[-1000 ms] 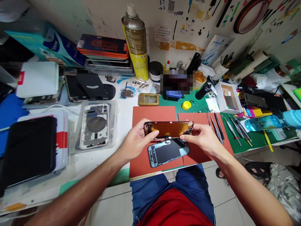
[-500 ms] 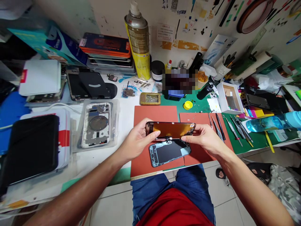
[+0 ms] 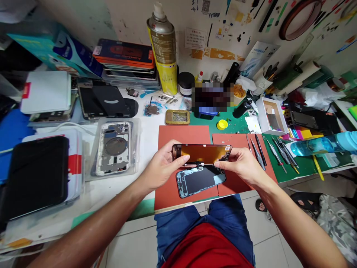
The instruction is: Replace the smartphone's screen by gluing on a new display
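Observation:
Between both hands a phone screen (image 3: 205, 153) is held tilted up, its copper-coloured back facing me. My left hand (image 3: 164, 163) grips the screen's left end, thumb across the back and fingers behind. Its right end is pinched in my right hand (image 3: 241, 163), with the thumb at the lower corner. Just below lies a phone-shaped part with a black centre and light blue edges (image 3: 199, 181), flat on the red-brown mat (image 3: 167, 193). The screen's lower edge is close to that part's top edge; whether they are joined I cannot make out.
Tweezers and slim tools (image 3: 280, 154) lie right of the mat, near a blue water bottle (image 3: 315, 144). A phone housing (image 3: 114, 149) rests in a clear tray at left. Behind stand a small gold tin (image 3: 177, 117), a yellow cap (image 3: 222, 124) and a spray can (image 3: 164, 56).
Almost nothing differs. The whole view has shifted very slightly, and both hands keep the same grip on the phone screen.

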A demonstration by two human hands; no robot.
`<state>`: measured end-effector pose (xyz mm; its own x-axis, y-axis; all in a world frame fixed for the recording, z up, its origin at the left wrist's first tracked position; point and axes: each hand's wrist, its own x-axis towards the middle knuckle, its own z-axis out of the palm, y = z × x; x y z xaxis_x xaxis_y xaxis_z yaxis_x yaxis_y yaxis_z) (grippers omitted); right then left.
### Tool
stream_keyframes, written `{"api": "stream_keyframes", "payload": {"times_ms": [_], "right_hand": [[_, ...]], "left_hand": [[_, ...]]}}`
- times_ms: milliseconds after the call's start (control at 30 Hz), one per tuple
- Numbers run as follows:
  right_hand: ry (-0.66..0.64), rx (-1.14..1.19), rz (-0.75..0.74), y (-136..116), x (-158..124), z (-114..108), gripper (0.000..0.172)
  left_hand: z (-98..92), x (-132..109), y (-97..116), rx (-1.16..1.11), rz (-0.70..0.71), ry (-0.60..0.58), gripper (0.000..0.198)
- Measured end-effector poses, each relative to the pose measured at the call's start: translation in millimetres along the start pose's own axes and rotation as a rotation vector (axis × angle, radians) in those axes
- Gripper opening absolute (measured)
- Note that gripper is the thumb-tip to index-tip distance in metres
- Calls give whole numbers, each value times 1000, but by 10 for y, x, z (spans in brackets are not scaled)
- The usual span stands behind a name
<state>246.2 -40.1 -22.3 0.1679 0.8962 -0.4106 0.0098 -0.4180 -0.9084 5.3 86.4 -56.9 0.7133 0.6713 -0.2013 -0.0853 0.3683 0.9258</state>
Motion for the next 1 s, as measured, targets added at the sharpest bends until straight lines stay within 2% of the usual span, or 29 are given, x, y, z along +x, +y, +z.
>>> {"api": "stream_keyframes", "payload": {"times_ms": [200,367,433,533,600,700,800,1000], "right_hand": [[-4,-55,-35,-29,-1,-4,33],[-27,-118,-38,-54,-22,-83,32],[32,-114,3,-18,-104,-152,39],[251,29,39,101,-290,-243,48],[337,150,57,191,-404,-262,49],[347,284,95,275,-486,-224,48],[360,357,109,284,-473,-165,51],[382,334,67,278,-432,-123,51]], "left_hand": [[-29,13,10,88,45,40,33],[-5,17,51,160,-35,7,35],[-3,15,51,202,-27,30,35],[-16,14,37,280,46,77,36],[-23,15,25,324,86,106,35],[-13,14,5,334,85,143,36],[11,7,-17,302,22,142,41],[30,-9,-55,307,-25,151,49]]}}
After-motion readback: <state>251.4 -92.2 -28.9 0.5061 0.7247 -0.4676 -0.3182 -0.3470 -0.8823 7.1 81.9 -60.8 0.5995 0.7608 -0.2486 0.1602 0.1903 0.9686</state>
